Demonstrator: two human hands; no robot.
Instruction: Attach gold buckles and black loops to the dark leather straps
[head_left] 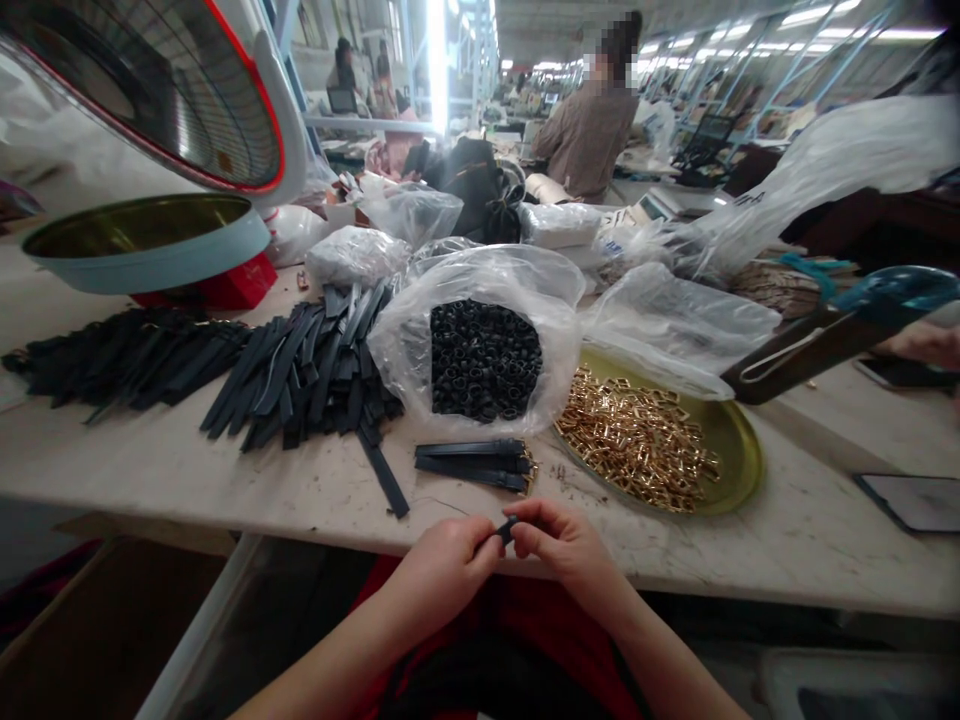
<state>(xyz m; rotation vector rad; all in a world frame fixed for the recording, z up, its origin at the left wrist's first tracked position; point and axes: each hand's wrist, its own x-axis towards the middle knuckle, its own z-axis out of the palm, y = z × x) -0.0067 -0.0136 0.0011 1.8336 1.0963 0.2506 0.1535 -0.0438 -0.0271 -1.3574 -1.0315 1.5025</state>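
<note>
Here, left hand (454, 560): I pinch a little dark strip (507, 530) by the near edge of the table (300, 505).
Right hand (562, 537): I pinch that strip here too, from the right side.
Short straps (469, 466): a few lie flat just beyond my hands, gold bits (530, 468) at their right ends.
Clear bag (401, 345): farther off, open, with black rings (486, 360).
Plate (742, 465): on the right, with lots of gold buckles (637, 437).
Strap pile (300, 370): messy, on the left.
</note>
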